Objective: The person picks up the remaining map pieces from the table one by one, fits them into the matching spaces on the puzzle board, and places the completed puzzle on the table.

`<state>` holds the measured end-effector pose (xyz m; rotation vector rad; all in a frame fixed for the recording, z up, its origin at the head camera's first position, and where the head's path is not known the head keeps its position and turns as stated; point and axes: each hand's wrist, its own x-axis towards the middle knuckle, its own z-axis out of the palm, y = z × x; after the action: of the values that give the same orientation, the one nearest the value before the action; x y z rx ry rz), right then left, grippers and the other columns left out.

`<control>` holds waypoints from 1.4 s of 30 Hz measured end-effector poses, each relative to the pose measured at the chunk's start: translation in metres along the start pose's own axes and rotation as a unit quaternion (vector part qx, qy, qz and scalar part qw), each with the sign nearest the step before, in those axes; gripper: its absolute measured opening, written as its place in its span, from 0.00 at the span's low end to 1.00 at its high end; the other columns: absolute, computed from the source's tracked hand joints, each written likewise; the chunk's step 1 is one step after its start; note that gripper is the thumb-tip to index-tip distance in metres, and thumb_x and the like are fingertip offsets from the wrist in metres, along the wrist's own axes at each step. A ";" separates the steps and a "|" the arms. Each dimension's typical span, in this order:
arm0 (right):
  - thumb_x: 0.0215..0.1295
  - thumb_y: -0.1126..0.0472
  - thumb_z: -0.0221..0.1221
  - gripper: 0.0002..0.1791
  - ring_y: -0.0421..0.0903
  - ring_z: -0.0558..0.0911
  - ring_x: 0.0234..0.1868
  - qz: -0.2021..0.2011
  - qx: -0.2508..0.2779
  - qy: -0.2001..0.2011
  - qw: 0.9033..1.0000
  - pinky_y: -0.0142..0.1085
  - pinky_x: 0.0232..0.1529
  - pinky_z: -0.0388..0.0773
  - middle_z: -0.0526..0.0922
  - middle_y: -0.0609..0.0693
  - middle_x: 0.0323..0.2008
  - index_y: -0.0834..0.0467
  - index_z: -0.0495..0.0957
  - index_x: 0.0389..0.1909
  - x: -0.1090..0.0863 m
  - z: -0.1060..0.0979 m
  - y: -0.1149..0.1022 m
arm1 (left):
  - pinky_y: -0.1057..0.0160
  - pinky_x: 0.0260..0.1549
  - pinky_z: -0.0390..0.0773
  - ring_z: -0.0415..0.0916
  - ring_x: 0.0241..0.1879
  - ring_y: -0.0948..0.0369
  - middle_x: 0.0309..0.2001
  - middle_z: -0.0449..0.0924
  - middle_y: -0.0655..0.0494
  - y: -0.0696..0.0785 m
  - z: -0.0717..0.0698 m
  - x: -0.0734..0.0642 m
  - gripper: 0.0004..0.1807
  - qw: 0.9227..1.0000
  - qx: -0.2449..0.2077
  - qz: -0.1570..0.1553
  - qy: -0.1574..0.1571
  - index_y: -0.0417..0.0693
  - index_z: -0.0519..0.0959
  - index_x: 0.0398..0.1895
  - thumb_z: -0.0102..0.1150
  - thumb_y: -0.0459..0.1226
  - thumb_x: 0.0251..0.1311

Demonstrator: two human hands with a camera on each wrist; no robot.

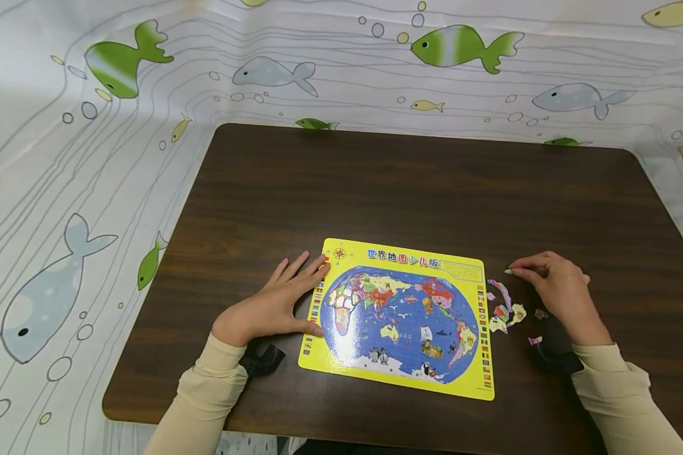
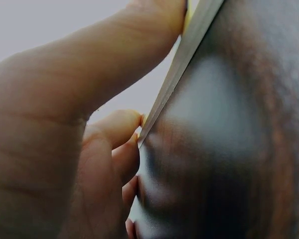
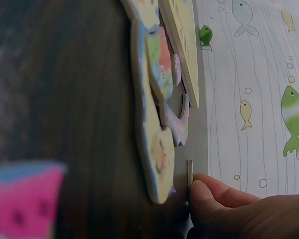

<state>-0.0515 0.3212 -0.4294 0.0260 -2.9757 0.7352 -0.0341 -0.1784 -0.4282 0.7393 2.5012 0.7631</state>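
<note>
A yellow-bordered world map puzzle board (image 1: 398,382) lies on the dark wooden table. My left hand (image 1: 273,303) rests at its left edge with fingers spread, thumb on the border and fingertips near the upper left side. In the left wrist view the thumb (image 2: 124,55) touches the board's edge. Right of the board, my right hand (image 1: 560,287) pinches a small puzzle piece (image 1: 508,271) between thumb and fingertips. The right wrist view shows that piece (image 3: 190,174) edge-on, so its picture is hidden. Several loose pieces (image 1: 501,313) lie between the board and this hand.
A small brown piece (image 1: 541,313) and a pink piece (image 1: 535,340) lie near the right wrist. Dark wrist devices (image 1: 262,361) sit under both wrists. A white sheet with printed fish (image 1: 375,82) surrounds the table (image 1: 375,189).
</note>
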 end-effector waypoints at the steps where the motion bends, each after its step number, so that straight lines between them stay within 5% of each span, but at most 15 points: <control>1: 0.68 0.67 0.67 0.05 0.56 0.74 0.35 -0.004 0.000 0.001 1.000 0.50 0.38 0.45 0.85 0.64 0.43 0.62 0.89 0.41 0.000 0.000 0.000 | 0.35 0.81 0.29 0.29 0.86 0.44 0.87 0.39 0.55 0.000 0.000 0.000 0.66 1.000 0.001 -0.001 0.000 0.54 0.48 0.86 0.77 0.61 0.49; 12: 0.68 0.65 0.68 0.06 0.50 0.74 0.26 0.017 0.012 0.006 1.000 0.50 0.38 0.46 0.88 0.67 0.35 0.62 0.88 0.43 0.003 -0.005 -0.001 | 0.34 0.80 0.30 0.30 0.86 0.43 0.87 0.40 0.53 0.000 -0.003 0.000 0.66 1.000 0.001 0.003 0.004 0.53 0.48 0.86 0.78 0.60 0.50; 26: 0.73 0.58 0.65 0.12 0.57 0.80 0.35 0.048 0.036 0.001 0.998 0.55 0.42 0.48 0.89 0.69 0.39 0.62 0.86 0.48 -0.001 0.000 0.001 | 0.34 0.81 0.30 0.31 0.86 0.43 0.87 0.41 0.53 -0.001 -0.001 -0.001 0.66 1.000 0.002 0.003 0.002 0.53 0.49 0.86 0.77 0.60 0.49; 35: 0.70 0.61 0.68 0.08 0.37 0.73 0.21 0.036 0.032 0.018 0.999 0.51 0.39 0.47 0.89 0.65 0.30 0.62 0.87 0.44 -0.002 0.002 0.000 | 0.35 0.81 0.29 0.30 0.86 0.44 0.87 0.40 0.54 -0.001 0.000 0.000 0.66 1.000 0.000 -0.001 0.001 0.54 0.48 0.86 0.77 0.61 0.49; 42: 0.70 0.61 0.68 0.08 0.34 0.71 0.21 0.031 0.038 0.015 0.999 0.51 0.40 0.46 0.89 0.64 0.30 0.61 0.88 0.44 -0.001 0.000 -0.001 | 0.34 0.81 0.30 0.30 0.86 0.44 0.87 0.40 0.53 -0.002 0.000 0.000 0.66 1.000 0.002 0.006 0.004 0.53 0.48 0.86 0.77 0.60 0.50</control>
<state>-0.0505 0.3206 -0.4290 -0.0731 -2.9307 0.8474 -0.0346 -0.1801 -0.4297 0.7559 2.5079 0.7664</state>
